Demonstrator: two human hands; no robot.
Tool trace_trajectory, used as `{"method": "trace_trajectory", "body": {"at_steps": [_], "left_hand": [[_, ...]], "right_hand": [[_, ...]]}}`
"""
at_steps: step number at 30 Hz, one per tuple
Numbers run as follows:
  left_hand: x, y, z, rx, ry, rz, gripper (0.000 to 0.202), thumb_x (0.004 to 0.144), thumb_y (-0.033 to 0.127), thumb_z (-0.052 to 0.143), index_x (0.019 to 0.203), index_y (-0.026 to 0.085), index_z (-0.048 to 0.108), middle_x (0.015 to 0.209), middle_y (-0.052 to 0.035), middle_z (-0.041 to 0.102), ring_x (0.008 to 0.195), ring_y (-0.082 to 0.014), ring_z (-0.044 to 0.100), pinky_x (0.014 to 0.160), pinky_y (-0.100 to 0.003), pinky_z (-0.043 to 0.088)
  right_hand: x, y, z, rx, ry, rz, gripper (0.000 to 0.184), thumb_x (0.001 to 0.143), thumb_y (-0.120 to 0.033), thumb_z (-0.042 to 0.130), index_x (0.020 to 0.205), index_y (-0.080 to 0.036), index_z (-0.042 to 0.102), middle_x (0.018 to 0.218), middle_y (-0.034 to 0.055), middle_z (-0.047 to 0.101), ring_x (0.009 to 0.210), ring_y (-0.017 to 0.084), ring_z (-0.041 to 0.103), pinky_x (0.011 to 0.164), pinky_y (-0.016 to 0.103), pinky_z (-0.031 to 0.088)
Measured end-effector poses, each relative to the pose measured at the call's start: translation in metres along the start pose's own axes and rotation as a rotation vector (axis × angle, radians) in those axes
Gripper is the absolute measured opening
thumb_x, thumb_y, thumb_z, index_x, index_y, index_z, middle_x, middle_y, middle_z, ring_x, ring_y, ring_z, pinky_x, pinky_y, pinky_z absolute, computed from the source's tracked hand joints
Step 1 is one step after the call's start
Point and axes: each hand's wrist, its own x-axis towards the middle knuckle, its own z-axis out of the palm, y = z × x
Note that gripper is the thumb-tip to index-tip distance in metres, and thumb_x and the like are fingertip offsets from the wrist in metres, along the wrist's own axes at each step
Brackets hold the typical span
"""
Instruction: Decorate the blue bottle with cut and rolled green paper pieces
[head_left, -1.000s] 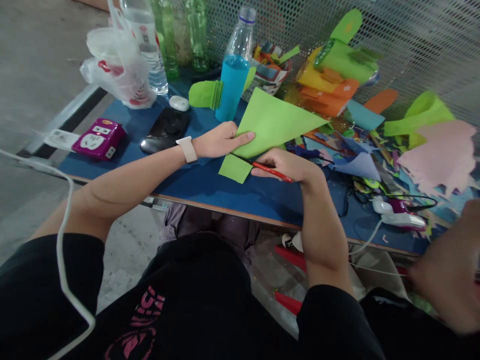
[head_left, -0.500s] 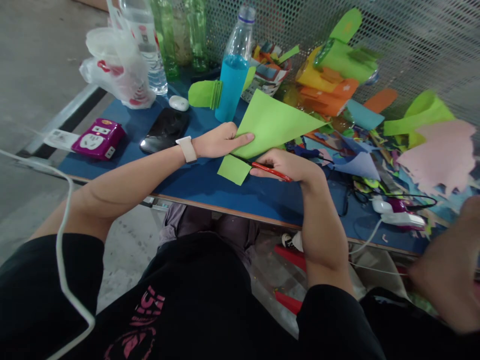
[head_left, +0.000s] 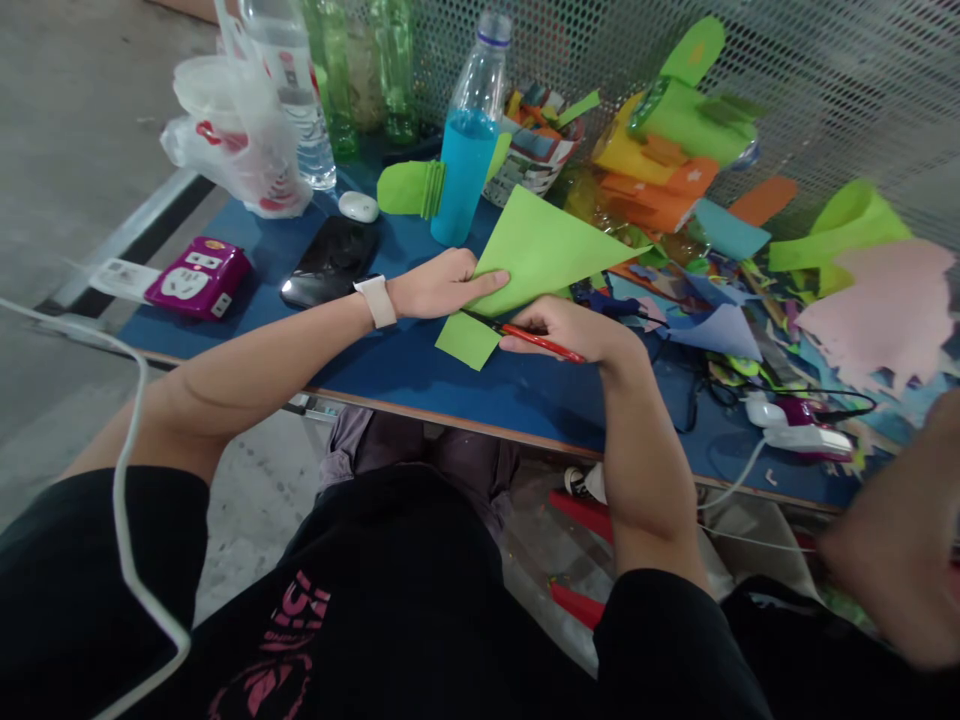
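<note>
My left hand point(head_left: 439, 286), with a pale watch at the wrist, pinches a light green paper sheet point(head_left: 551, 245) folded to a triangle and holds it just above the blue table point(head_left: 390, 365). My right hand point(head_left: 574, 328) is closed round red-handled scissors point(head_left: 525, 335), whose blades sit in the sheet's lower left edge. A partly cut green strip point(head_left: 466, 340) hangs below the blades.
A bottle of blue liquid point(head_left: 471, 150), a black phone point(head_left: 330, 262), a white earbud case point(head_left: 358, 206) and a purple power strip point(head_left: 196, 278) lie to the left. Coloured paper scraps point(head_left: 720, 240) pile up at right. Another person's blurred arm point(head_left: 892, 540) shows at the lower right.
The green sheet has tilted and dropped slightly, and my left hand has shifted a little with it. The scissors stay in the cut.
</note>
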Motion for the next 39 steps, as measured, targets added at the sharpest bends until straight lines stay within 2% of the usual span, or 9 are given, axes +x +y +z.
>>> {"method": "trace_trajectory", "body": {"at_steps": [5, 13, 18, 24, 31, 39], "left_hand": [[-0.0006, -0.0015, 0.0003, -0.007, 0.009, 0.013, 0.073, 0.125, 0.06, 0.047, 0.065, 0.027, 0.024, 0.06, 0.0098, 0.017, 0.054, -0.0031, 0.017, 0.05, -0.024, 0.012], [-0.0004, -0.0032, 0.0014, 0.001, -0.014, -0.043, 0.074, 0.123, 0.073, 0.04, 0.067, 0.028, 0.022, 0.06, 0.0084, 0.018, 0.054, -0.005, 0.018, 0.052, -0.028, 0.014], [-0.0002, -0.0023, 0.0017, 0.053, -0.031, -0.082, 0.075, 0.118, 0.084, 0.03, 0.069, 0.028, 0.023, 0.063, 0.0069, 0.021, 0.056, -0.0058, 0.021, 0.053, -0.028, 0.016], [-0.0016, -0.0054, 0.0007, 0.017, 0.0, -0.049, 0.074, 0.12, 0.08, 0.036, 0.069, 0.028, 0.024, 0.062, 0.0066, 0.022, 0.055, -0.006, 0.021, 0.054, -0.029, 0.016], [-0.0017, -0.0083, 0.0019, 0.016, 0.001, -0.041, 0.074, 0.121, 0.079, 0.036, 0.068, 0.028, 0.025, 0.061, 0.0066, 0.022, 0.054, -0.0057, 0.021, 0.053, -0.028, 0.016], [-0.001, -0.0032, 0.0026, -0.051, -0.013, -0.095, 0.077, 0.114, 0.09, 0.038, 0.066, 0.03, 0.024, 0.059, 0.0053, 0.022, 0.06, -0.0108, 0.02, 0.056, -0.034, 0.021]], "right_hand": [[0.0014, 0.0034, 0.0007, 0.015, 0.007, 0.01, 0.08, 0.102, -0.085, 0.075, 0.065, -0.025, 0.037, 0.06, -0.0087, 0.027, 0.057, 0.01, 0.022, 0.057, 0.032, 0.02], [0.0029, 0.0071, 0.0027, -0.011, 0.019, -0.018, 0.077, 0.103, -0.082, 0.075, 0.066, -0.024, 0.041, 0.061, -0.0084, 0.028, 0.057, 0.01, 0.024, 0.057, 0.031, 0.02], [0.0031, 0.0071, 0.0029, -0.028, 0.026, -0.036, 0.076, 0.105, -0.081, 0.074, 0.066, -0.024, 0.04, 0.061, -0.0082, 0.029, 0.058, 0.01, 0.024, 0.057, 0.031, 0.02], [0.0033, 0.0055, 0.0027, -0.012, 0.026, -0.035, 0.078, 0.103, -0.083, 0.075, 0.065, -0.024, 0.04, 0.06, -0.0083, 0.03, 0.056, 0.009, 0.025, 0.056, 0.031, 0.021], [0.0026, 0.0046, 0.0029, -0.018, 0.043, -0.011, 0.077, 0.105, -0.078, 0.076, 0.065, -0.025, 0.038, 0.061, -0.0086, 0.026, 0.057, 0.009, 0.023, 0.057, 0.032, 0.019], [0.0036, 0.0019, 0.0032, -0.006, 0.04, 0.01, 0.078, 0.104, -0.08, 0.076, 0.064, -0.025, 0.038, 0.06, -0.0084, 0.028, 0.056, 0.009, 0.023, 0.057, 0.032, 0.02]]}}
